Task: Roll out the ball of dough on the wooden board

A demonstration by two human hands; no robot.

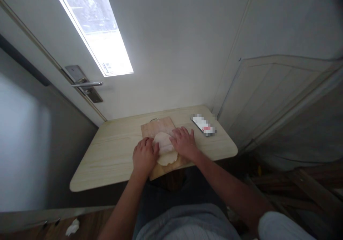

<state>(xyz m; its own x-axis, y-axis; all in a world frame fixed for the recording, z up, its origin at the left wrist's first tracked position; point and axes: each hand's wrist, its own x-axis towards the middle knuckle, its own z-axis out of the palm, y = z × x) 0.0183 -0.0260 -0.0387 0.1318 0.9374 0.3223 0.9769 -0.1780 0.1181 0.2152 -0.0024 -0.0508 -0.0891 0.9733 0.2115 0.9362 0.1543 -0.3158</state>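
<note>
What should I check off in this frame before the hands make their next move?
1. Hands placed: ok. The left hand and right hand are at opposite sides of the pale, dough-like sheet.
2. Sheet within the board: ok, as far as the hands let it show.
3. Sheet outline even: not ok. Its near edge is wavy.
4. Board fully on the table: cannot tell. Its near end reaches the table's near edge and may jut past it.
5. Phone out of the way: ok. It lies right of the board, apart from it.
6. Firmness of each grip: cannot tell.
</note>
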